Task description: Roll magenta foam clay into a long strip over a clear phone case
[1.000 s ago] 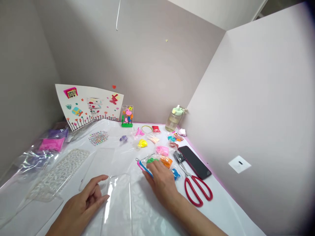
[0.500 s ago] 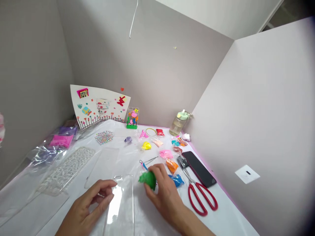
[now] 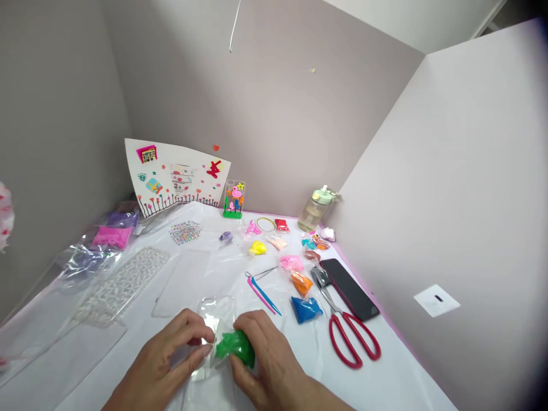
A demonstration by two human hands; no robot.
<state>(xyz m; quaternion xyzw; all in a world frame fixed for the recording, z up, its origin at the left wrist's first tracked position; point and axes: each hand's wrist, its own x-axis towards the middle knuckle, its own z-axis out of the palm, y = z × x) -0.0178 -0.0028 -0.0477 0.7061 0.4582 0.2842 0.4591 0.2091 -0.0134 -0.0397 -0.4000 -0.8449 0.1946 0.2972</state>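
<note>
My right hand (image 3: 272, 362) is closed around a clear plastic bag of green clay (image 3: 235, 346), above the front of the table. The thumb and forefinger of my left hand (image 3: 177, 351) pinch the bag's left edge, where the clear film spreads out. Beneath both hands lies a clear phone case (image 3: 218, 306), partly covered by them and the bag. Just beyond are a pink and a blue modelling tool (image 3: 266, 297) and tweezers (image 3: 265, 273). A bag of blue clay (image 3: 306, 309) lies right of my right hand.
Red-handled scissors (image 3: 353, 339) and a black phone (image 3: 350, 290) lie at the right. Several small clay bags, including orange (image 3: 301, 283) and yellow (image 3: 257, 248), sit farther back. A water bottle (image 3: 315, 210) and a decorated phone case (image 3: 234, 200) stand by the wall. A textured clear sheet (image 3: 122, 285) lies left.
My right hand has brought the green clay bag left and nearer, over the clear case. My left hand has moved slightly right and now pinches the bag. The view has shifted slightly.
</note>
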